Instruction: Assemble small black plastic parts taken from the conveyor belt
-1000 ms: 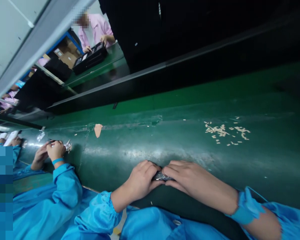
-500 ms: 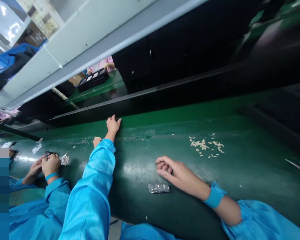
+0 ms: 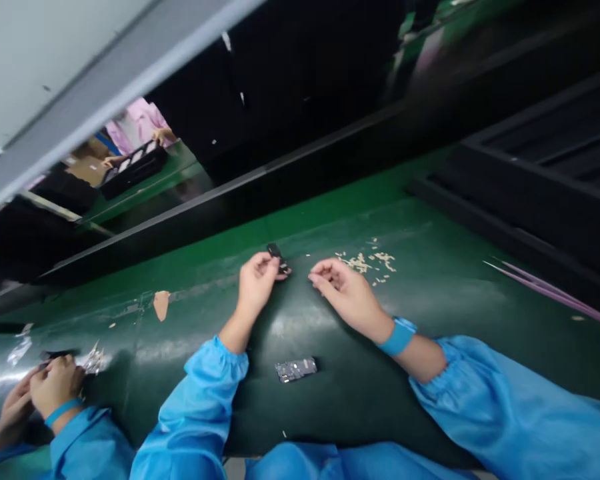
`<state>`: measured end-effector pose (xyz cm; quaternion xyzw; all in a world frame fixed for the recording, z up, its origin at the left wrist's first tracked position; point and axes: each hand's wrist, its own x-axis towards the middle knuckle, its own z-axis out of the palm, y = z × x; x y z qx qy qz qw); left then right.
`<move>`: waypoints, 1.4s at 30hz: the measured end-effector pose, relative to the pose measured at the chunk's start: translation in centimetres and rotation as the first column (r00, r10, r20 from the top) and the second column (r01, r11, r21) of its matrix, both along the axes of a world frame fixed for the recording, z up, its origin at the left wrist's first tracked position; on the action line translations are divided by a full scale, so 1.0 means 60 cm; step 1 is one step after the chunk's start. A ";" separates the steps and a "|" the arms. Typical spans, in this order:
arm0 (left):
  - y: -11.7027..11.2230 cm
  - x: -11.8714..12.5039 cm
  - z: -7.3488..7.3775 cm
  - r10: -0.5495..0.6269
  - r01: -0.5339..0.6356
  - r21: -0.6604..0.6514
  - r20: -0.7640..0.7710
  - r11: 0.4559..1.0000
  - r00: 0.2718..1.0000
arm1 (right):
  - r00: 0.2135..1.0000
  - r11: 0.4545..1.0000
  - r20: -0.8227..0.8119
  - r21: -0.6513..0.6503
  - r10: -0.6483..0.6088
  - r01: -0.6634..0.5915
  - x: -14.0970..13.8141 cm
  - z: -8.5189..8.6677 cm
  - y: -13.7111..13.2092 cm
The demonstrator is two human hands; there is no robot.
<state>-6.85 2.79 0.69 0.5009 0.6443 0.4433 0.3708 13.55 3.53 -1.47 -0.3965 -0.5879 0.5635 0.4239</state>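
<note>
My left hand [image 3: 258, 279] is closed on a small dark circuit board [image 3: 275, 252], held tilted above the green work surface between thumb and fingers. Facing it, my right hand [image 3: 347, 293] has its fingers curled and the thumb close to the index fingertip; whatever lies in that pinch is too small to make out. Just behind the right hand, many tiny beige pieces [image 3: 360, 262] lie scattered. A second circuit board [image 3: 297, 369], grey with silvery parts, rests flat nearer to my body, touched by neither hand.
Pink tweezers [image 3: 555, 293] lie at the right, before black trays [image 3: 525, 180]. A beige scrap [image 3: 161, 305] is on the green surface [image 3: 190, 360] left of me. At far left a co-worker's hands [image 3: 55, 387] handle a dark part. A dark ledge [image 3: 220, 193] runs along the back.
My left hand has come back from the far left edge of the surface and now holds a circuit board. My right hand has moved closer to it. The view has turned rightward.
</note>
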 end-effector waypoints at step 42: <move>-0.065 0.092 -0.024 -0.142 0.224 0.175 -0.388 0.959 0.911 | 0.988 0.978 0.148 0.208 -0.050 0.018 -0.001 0.005 -0.006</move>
